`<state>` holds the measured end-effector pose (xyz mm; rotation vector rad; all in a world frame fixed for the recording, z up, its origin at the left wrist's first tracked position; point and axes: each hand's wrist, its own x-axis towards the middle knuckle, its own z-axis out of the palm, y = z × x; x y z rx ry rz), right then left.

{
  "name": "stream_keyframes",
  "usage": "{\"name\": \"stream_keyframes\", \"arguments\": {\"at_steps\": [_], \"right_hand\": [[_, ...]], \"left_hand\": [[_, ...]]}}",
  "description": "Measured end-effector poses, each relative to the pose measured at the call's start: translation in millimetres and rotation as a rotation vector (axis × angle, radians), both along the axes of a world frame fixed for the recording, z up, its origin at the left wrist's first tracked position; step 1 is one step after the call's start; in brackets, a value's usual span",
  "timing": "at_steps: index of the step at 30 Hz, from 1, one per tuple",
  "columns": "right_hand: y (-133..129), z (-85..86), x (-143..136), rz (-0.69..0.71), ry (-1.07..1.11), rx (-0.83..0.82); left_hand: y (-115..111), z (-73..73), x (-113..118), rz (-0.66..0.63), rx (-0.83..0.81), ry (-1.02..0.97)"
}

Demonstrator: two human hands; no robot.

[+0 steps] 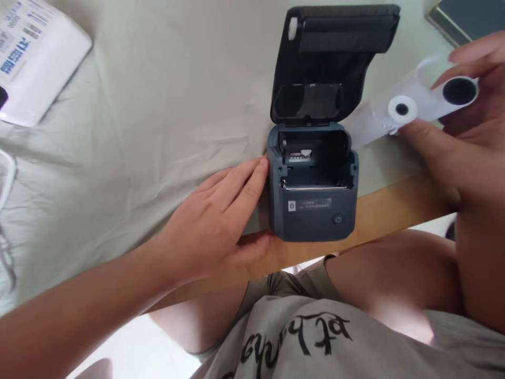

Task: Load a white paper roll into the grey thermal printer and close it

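Observation:
A small dark blue-grey label printer (315, 213) stands near the table's front edge with its black lid (319, 68) tilted up. Its roll bay is exposed, and a white sticker shows on the inner wall. Against the printer's left side rest the stretched fingers of my left hand (215, 216), thumb by the lower front corner. To the right of the lid, my right hand (469, 137) grips a white label roll (389, 108) between thumb and fingers. One end shows a small dark core, another a wider dark opening; a curled white strip rises above.
A pale green cloth (177, 105) covers most of the table, leaving a wooden edge (394, 202) bare in front. At upper left lies a white package (51, 63) with blue print, with a white cable (8, 179) below it. A dark box (469, 21) sits at upper right.

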<state>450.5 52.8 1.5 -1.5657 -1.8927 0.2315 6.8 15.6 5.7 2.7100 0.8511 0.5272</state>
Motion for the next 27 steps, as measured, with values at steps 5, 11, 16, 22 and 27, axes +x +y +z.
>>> {"name": "stream_keyframes", "arguments": {"at_steps": [5,11,16,22,27], "right_hand": [[-7,-0.7,4,0.049,-0.18,0.022],[18,-21.2,32,0.088,-0.135,0.198],[17,-28.2,32,0.019,-0.155,0.105],[7,-19.5,22,0.032,-0.064,0.103],[7,-20.8,33,0.099,-0.132,0.103]], "left_hand": [[-1,-1.4,1,-0.01,-0.002,-0.02],[-1,-2.6,-1,0.003,-0.012,-0.015],[0,-4.1,-3,-0.004,-0.035,-0.022],[0,-3.2,-3,0.001,-0.057,-0.025],[-1,-2.5,-2,0.024,-0.099,-0.02]]}}
